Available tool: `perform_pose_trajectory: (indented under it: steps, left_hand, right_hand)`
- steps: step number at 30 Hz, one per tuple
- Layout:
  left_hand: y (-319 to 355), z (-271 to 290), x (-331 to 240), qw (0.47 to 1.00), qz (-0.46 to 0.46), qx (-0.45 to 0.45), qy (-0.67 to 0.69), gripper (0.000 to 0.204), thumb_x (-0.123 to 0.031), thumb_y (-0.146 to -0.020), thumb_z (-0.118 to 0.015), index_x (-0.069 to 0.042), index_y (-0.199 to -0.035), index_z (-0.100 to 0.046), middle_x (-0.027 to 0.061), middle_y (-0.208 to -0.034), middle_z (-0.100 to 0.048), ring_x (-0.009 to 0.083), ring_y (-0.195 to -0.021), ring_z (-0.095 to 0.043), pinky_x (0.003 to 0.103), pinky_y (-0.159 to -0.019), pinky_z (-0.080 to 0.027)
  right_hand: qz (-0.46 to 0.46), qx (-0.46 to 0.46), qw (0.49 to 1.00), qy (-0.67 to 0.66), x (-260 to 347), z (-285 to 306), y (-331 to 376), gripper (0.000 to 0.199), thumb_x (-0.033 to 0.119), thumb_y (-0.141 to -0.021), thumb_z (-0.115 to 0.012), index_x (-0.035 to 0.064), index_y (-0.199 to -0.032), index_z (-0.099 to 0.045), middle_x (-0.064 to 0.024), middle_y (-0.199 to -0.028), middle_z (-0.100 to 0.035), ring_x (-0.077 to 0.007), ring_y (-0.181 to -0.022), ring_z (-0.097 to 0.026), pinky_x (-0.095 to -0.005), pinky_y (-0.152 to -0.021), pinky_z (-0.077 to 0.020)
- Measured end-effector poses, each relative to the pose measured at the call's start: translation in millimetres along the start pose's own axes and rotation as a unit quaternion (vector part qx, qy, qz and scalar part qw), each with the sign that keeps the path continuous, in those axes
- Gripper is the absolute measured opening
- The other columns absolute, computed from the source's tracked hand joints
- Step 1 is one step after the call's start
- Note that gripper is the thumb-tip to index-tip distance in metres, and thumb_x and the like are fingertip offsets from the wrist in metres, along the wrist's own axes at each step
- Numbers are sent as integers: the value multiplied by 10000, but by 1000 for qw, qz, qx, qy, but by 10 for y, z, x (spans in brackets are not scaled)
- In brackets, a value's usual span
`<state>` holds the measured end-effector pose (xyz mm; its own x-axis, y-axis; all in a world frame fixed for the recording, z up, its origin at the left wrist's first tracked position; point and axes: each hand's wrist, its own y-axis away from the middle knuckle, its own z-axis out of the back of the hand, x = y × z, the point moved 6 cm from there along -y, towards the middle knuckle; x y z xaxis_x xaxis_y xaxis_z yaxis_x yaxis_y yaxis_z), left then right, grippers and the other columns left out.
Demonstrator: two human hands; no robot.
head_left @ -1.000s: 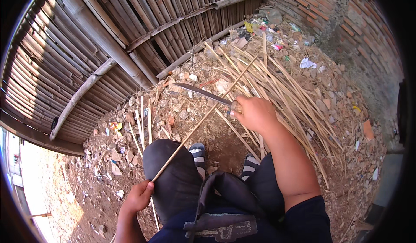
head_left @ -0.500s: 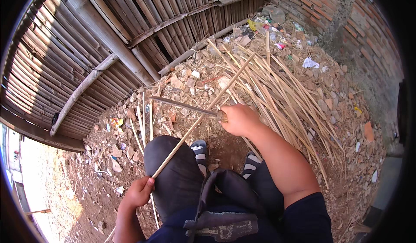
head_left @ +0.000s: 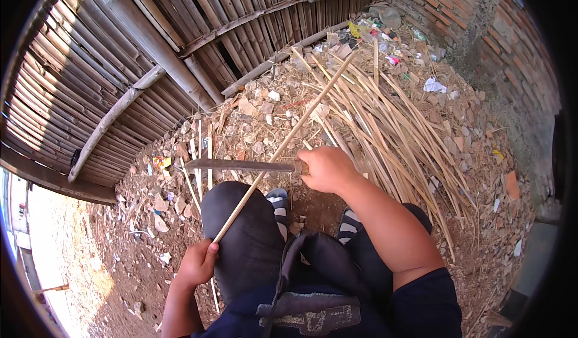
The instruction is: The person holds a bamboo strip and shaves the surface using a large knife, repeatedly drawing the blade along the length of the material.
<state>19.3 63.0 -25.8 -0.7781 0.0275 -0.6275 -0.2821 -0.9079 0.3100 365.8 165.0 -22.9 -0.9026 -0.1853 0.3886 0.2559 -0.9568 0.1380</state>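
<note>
My left hand is closed around the lower end of a long, thin bamboo strip. The strip slants up and away to the right, passing over my left knee. In my right hand is the handle of a machete with a long, dark blade. Its blade points left and crosses the strip just beyond the knee, and it appears to touch it. Part of the handle is hidden by my fingers.
A heap of pale bamboo strips lies on the ground at the right. A few more strips lie beyond my left knee. Rubble and litter cover the ground toward a bamboo wall and a brick wall.
My right hand has moved slightly nearer, and the machete blade has swung from a slant to nearly level, lower on the strip. My left hand and the strip's lower end have shifted slightly right.
</note>
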Motion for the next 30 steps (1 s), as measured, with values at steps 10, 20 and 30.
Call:
perform_pose_trajectory:
  steps: [10, 20, 30]
  left_hand:
    - [40, -23, -62, 999, -23, -30, -34, 399, -302, -1065, -514, 7, -825, -593, 200, -696, -629, 389, -666, -646, 443, -634, -496]
    - [48, -22, -82, 996, -25, -57, -56, 387, -282, -1060, -521, 9, -807, -556, 232, -693, -611, 445, -655, -620, 488, -599, -467]
    - [25, -34, -54, 996, -7, -47, -70, 394, -311, -1055, -518, -2, -814, -551, 266, -699, -594, 500, -672, -599, 521, -594, -454]
  right_hand:
    - [-33, -9, 999, 6, -85, 76, 46, 309, 223, -812, -717, 61, -1073, -689, -178, -947, -730, -378, -934, -702, -490, -800, -568]
    - [-26, -28, 999, 9, -117, 129, 1, 336, 240, -785, -742, 89, -1083, -706, -178, -891, -724, -394, -880, -703, -493, -785, -561]
    - [-55, -69, 996, -17, -218, 208, 35, 366, 236, -789, -744, 105, -1129, -710, -182, -894, -723, -389, -869, -705, -503, -775, -562]
